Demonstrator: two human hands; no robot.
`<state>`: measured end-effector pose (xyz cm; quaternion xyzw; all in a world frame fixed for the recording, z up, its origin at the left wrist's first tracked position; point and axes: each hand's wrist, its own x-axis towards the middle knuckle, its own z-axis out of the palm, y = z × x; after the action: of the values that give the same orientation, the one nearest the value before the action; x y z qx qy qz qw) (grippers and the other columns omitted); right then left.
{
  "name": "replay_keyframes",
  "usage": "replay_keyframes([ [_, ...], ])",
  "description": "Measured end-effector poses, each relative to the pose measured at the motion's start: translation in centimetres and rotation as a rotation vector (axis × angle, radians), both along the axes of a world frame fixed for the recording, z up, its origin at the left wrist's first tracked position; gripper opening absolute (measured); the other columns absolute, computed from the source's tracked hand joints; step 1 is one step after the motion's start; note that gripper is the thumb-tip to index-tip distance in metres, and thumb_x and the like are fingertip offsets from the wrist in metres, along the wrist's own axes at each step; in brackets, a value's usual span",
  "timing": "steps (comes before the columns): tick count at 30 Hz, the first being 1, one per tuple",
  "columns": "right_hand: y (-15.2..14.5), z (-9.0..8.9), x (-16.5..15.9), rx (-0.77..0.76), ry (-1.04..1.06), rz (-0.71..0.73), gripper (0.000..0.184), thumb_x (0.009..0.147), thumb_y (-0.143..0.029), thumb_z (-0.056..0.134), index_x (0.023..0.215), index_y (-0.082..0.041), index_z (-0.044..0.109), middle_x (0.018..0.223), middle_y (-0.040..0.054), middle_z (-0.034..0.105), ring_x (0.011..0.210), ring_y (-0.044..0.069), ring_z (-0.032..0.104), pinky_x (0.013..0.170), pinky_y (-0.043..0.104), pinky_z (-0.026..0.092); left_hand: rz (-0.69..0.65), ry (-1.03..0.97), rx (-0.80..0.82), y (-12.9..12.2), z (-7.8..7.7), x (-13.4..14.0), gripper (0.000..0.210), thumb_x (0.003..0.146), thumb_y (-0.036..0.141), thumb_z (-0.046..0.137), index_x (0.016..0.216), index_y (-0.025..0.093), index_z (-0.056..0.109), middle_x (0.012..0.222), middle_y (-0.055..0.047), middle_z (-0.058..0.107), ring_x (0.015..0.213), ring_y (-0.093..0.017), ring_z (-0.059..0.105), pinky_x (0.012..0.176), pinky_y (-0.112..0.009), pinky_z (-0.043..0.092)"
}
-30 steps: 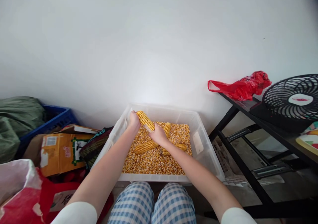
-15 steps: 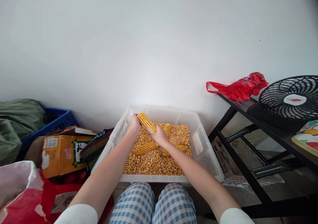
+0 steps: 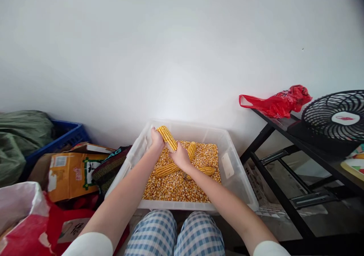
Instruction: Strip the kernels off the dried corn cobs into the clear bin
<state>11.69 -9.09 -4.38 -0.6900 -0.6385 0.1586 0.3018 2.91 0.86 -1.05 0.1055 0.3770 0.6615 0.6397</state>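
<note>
Between my two hands is a tilted corn cob (image 3: 166, 135), full of yellow kernels with a bare pale patch near its lower end. My left hand (image 3: 157, 139) is closed round its upper end. At the lower end, my right hand (image 3: 181, 155) grips it, fingers partly hidden. Below lie loose corn kernels (image 3: 173, 189) in a translucent plastic bin (image 3: 240, 176). On the kernels rest more whole cobs: one at the left (image 3: 167, 170), one behind my right hand (image 3: 192, 150), and one partly under my right forearm (image 3: 207, 170).
To the right stands a black table (image 3: 315, 146) bearing a red plastic bag (image 3: 280, 101) and a black fan (image 3: 338, 116). On the left are an orange cardboard box (image 3: 71, 176), a blue crate (image 3: 69, 135), a mesh bag (image 3: 110, 169) and a red-and-white bag (image 3: 31, 218). A white wall rises behind.
The held cob and both hands have shifted slightly, with its upper end a little higher. The view has turned slightly left. Both hands keep hold of the cob.
</note>
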Motion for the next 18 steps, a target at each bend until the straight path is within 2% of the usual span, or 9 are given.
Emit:
replay_keyframes([
  [5, 0.6, 0.5, 0.7, -0.045, 0.086, 0.008, 0.035, 0.066, -0.033, 0.059, 0.097, -0.021, 0.047, 0.086, 0.0020, 0.063, 0.073, 0.017, 0.059, 0.057, 0.023, 0.036, -0.049, 0.081, -0.040, 0.6, -0.4, -0.7, 0.044, 0.084, 0.047, 0.025, 0.066, 0.016, 0.050, 0.054, -0.003, 0.050, 0.050, -0.016, 0.053, 0.051, -0.029, 0.045],
  [8, 0.9, 0.5, 1.4, -0.034, -0.011, -0.051, 0.037, 0.069, -0.038, 0.057, 0.100, -0.019, 0.047, 0.086, 0.0053, 0.063, 0.076, 0.020, 0.059, 0.059, 0.025, 0.037, -0.095, 0.106, -0.131, 0.5, -0.5, -0.8, 0.045, 0.081, 0.051, 0.028, 0.068, 0.015, 0.051, 0.054, -0.005, 0.050, 0.048, -0.018, 0.052, 0.046, -0.028, 0.042],
  [10, 1.0, 0.5, 1.8, 0.005, -0.103, -0.057, 0.035, 0.071, -0.032, 0.054, 0.102, -0.017, 0.047, 0.085, 0.0067, 0.063, 0.077, 0.020, 0.059, 0.061, 0.026, 0.037, -0.131, 0.079, -0.153, 0.3, -0.5, -0.6, 0.045, 0.080, 0.052, 0.028, 0.071, 0.015, 0.053, 0.058, -0.007, 0.053, 0.052, -0.019, 0.054, 0.046, -0.029, 0.043],
  [13, 1.1, 0.2, 1.9, 0.067, -0.184, -0.006, 0.038, 0.072, -0.030, 0.055, 0.107, -0.019, 0.046, 0.085, 0.0064, 0.063, 0.078, 0.020, 0.059, 0.063, 0.026, 0.036, -0.151, -0.044, -0.106, 0.2, -0.5, -0.2, 0.047, 0.081, 0.051, 0.023, 0.075, 0.015, 0.053, 0.064, -0.009, 0.057, 0.058, -0.022, 0.058, 0.050, -0.032, 0.046],
  [18, 1.1, -0.6, 1.4, 0.037, -0.076, 0.038, 0.050, 0.072, -0.042, 0.057, 0.116, -0.024, 0.043, 0.086, 0.0044, 0.064, 0.076, 0.020, 0.059, 0.062, 0.026, 0.036, -0.118, -0.144, -0.008, 0.2, -1.1, 0.1, 0.043, 0.082, 0.040, 0.018, 0.073, 0.016, 0.053, 0.059, -0.009, 0.056, 0.054, -0.022, 0.058, 0.051, -0.034, 0.047],
])
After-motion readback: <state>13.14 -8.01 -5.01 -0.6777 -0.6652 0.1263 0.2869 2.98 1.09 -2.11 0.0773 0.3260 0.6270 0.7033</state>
